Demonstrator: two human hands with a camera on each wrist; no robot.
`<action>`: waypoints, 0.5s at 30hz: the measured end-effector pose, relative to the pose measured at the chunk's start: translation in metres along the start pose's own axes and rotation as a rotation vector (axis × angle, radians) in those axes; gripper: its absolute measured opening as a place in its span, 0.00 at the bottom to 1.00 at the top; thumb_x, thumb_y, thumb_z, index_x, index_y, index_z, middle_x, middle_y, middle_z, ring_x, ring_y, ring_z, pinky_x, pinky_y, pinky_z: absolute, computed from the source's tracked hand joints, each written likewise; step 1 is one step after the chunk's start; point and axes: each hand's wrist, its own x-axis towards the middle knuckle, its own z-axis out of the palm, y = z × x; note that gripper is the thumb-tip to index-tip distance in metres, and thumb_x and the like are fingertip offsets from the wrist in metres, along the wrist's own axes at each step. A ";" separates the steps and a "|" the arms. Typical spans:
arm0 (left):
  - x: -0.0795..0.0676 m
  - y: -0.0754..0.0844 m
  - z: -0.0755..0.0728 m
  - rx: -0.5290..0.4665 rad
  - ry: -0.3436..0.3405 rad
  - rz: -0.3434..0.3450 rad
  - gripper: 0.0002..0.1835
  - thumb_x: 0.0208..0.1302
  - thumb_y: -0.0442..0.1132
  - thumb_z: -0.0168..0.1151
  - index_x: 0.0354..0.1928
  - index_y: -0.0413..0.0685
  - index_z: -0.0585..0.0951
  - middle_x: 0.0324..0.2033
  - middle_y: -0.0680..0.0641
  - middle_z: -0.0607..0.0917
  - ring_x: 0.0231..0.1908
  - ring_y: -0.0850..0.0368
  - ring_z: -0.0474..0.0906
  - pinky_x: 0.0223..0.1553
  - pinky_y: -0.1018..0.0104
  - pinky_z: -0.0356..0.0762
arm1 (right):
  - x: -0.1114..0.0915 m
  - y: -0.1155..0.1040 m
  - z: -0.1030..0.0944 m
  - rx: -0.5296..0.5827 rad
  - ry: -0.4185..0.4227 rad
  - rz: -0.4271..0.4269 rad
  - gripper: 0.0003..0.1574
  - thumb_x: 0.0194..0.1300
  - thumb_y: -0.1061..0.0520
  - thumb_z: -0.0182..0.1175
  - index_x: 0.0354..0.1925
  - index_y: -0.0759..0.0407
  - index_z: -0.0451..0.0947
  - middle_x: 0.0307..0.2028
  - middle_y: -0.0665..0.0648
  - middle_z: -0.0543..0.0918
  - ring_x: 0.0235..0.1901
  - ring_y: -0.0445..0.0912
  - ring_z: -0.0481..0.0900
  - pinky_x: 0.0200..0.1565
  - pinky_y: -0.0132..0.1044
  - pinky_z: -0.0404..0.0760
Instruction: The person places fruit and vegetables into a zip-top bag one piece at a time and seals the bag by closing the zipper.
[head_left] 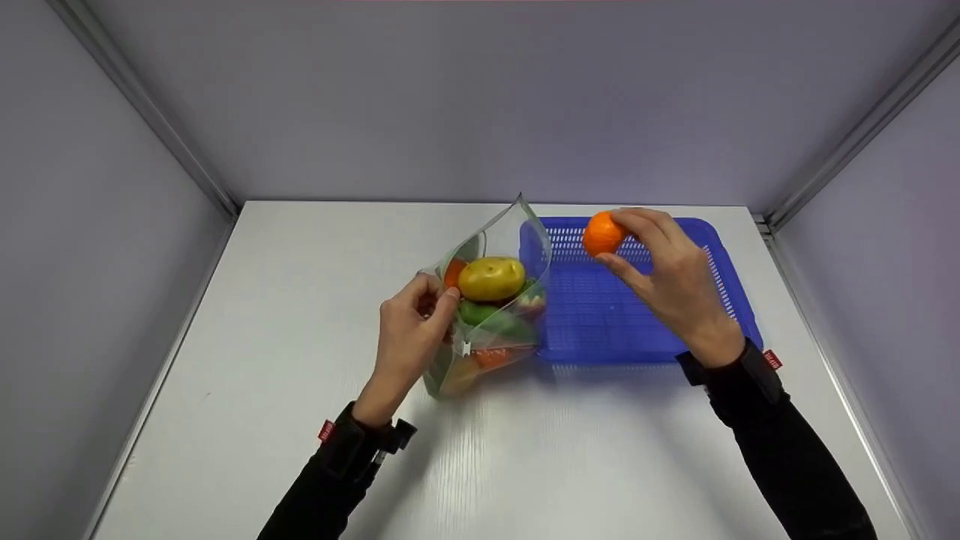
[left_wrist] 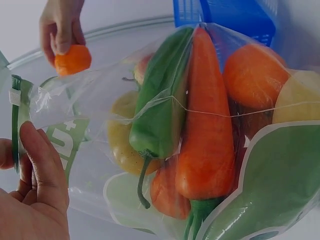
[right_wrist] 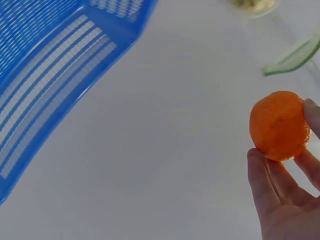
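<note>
A small orange fruit, like a tangerine (head_left: 603,234), is pinched between the thumb and fingertips of my right hand (head_left: 667,281), up over the basket's left part. My left hand (head_left: 412,322) grips the rim of a clear zip bag (left_wrist: 90,135) printed in green, whose mouth gapes open. Inside the bag lie a yellow potato-like piece (head_left: 491,278), a green pepper (left_wrist: 162,95), a carrot (left_wrist: 207,125), a round orange fruit (left_wrist: 255,75) and other produce. The left wrist view shows these through the plastic; the bag's print hides some of them.
A blue perforated basket (head_left: 607,322) sits on the white table (head_left: 300,315), just right of the bag. Grey panels (head_left: 480,97) wall in the table at the back and both sides.
</note>
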 end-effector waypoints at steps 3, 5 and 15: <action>0.000 0.000 0.001 0.004 0.004 0.003 0.11 0.74 0.36 0.63 0.31 0.42 0.76 0.21 0.50 0.79 0.17 0.44 0.77 0.17 0.66 0.78 | 0.004 -0.013 0.006 0.049 0.038 -0.025 0.35 0.59 0.57 0.76 0.63 0.62 0.77 0.58 0.64 0.81 0.54 0.57 0.83 0.59 0.42 0.80; 0.001 0.000 0.001 0.011 0.005 0.004 0.10 0.73 0.35 0.63 0.31 0.42 0.76 0.22 0.50 0.79 0.17 0.49 0.77 0.17 0.67 0.77 | 0.006 -0.022 0.011 0.102 0.069 -0.041 0.33 0.62 0.54 0.74 0.62 0.63 0.78 0.58 0.64 0.82 0.55 0.57 0.83 0.61 0.38 0.78; 0.002 -0.001 0.001 0.031 0.020 0.012 0.10 0.72 0.33 0.63 0.31 0.41 0.76 0.22 0.51 0.79 0.17 0.55 0.76 0.17 0.69 0.76 | 0.020 -0.061 0.041 0.227 0.096 -0.150 0.31 0.69 0.46 0.67 0.61 0.65 0.78 0.57 0.64 0.83 0.55 0.57 0.84 0.60 0.38 0.79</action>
